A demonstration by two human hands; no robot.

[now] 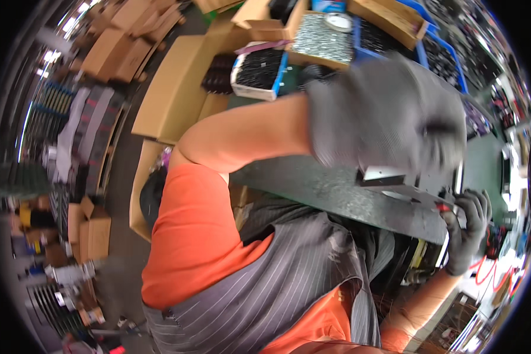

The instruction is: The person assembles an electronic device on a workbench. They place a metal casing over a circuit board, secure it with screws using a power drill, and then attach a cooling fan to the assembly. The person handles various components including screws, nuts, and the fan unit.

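Metal bracket (384, 173), a small folded piece of pale sheet steel with flat faces and a squared bend, sits directly under the left hand (389, 115), pinned against the dark workbench (336, 192). Bench top is broad, dull green-black, scuffed, with fine specks over it; it runs below and to the left of the grip. Left hand wears a grey knit glove, fuzzy and motion-blurred, fingers curled down over the bracket so that it looks clamped on it, though the blur hides the fingertips. Bare forearm leads back from it to an orange sleeve and a grey pinstriped apron. Beyond the grip, stacked brown cardboard cartons (177, 88), flat and matte; nearer, a white tray (258, 74) of small black parts and a carton of glinting silver screws (318, 35); blue plastic bins (436, 56) off to the side. Below and to the right of the bracket, the right hand (469, 227), also in a grey glove, is closed around a thin tool with a red tip (441, 206), which lies just beside a flat metal strip (410, 196) close under the bracket.
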